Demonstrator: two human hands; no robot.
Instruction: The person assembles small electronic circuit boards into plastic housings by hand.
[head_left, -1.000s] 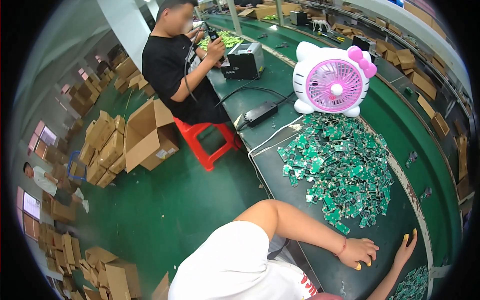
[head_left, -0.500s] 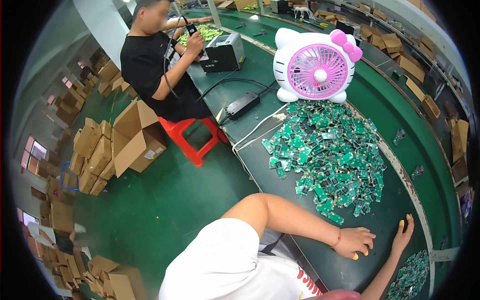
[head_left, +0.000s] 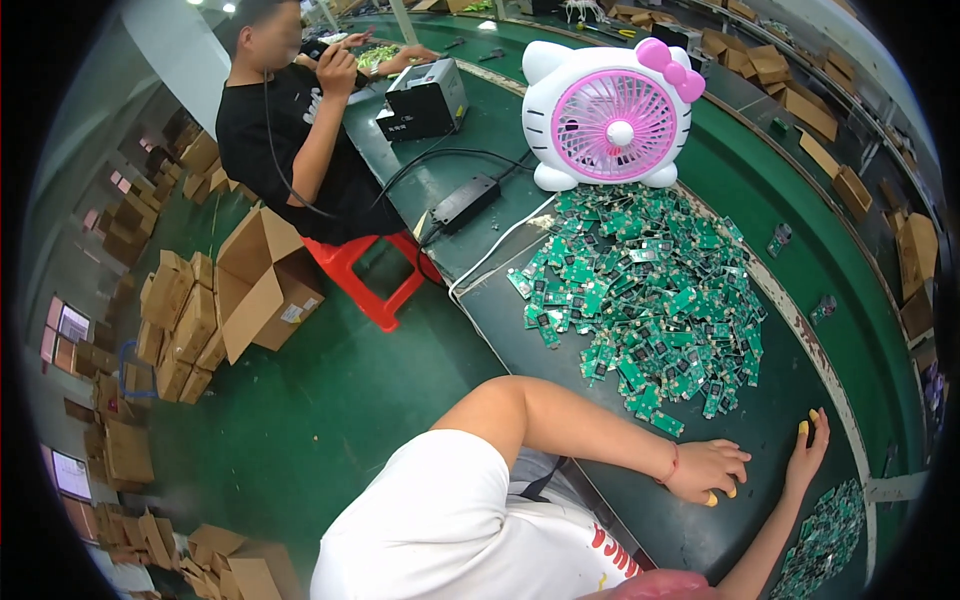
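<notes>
My left hand [head_left: 706, 471] rests on the dark green worktop [head_left: 690, 540], palm down with its fingers bent and slightly apart. Yellow finger covers show on some of its fingertips, and I see nothing held in it. To its right is my right hand [head_left: 806, 456], fingers stretched out, also with yellow tips and nothing visible between them. Just beyond my left hand spreads a large heap of small green circuit boards [head_left: 650, 300]. A second heap of circuit boards [head_left: 826, 535] lies beside my right forearm.
A white and pink cat-shaped fan [head_left: 614, 122] stands behind the large heap. Further left are a black power adapter [head_left: 467, 204], cables and a grey-black machine [head_left: 424, 100]. A person in black [head_left: 290, 140] sits on a red stool [head_left: 365, 285]. Cardboard boxes [head_left: 265, 285] stand on the floor.
The whole view has shifted slightly. My hands keep nearly the same pose on the worktop. The other person's near hand has risen, and the dark handheld device seen before no longer shows clearly.
</notes>
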